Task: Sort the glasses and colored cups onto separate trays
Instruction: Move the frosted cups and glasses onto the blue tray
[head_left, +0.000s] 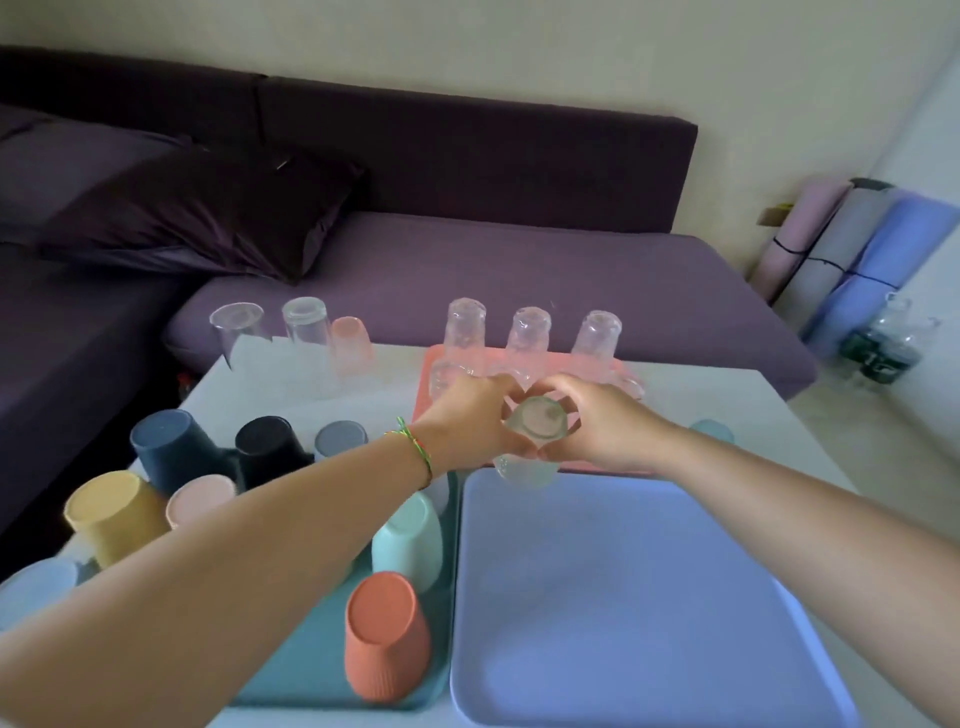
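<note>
Sorting under way: the left hand (467, 421) and the right hand (597, 423) both curl their fingers round a single clear glass (535, 426). It is turned base-up, at the line where the pink tray (425, 379) meets the blue tray (623, 597). Whether the glass rests on a tray or hangs just above cannot be told.

The step in hand appears to be placing this glass with its kind. Three upturned glasses (529, 332) stand in a row along the pink tray's far side, with more partly hidden behind the hands. The coloured cups, among them an orange cup (387, 634), a mint cup (410, 535) and a yellow cup (111, 514), are gathered on the teal tray (311, 675) at the left.

The next move likely calls for setting the glass down level, then reaching far left. There two loose glasses (306, 322) and a pale pink tumbler (350, 338) wait on the counter (291, 379) (glass or plastic, too faint to say). A small teal cup (711, 430) sits beyond the right forearm, off any tray.

The counter is pale and stands against a purple sofa (519, 270) with a dark pillow (208, 208). Rolled mats (857, 249) lean in the right corner above jars (893, 343) on the floor.
</note>
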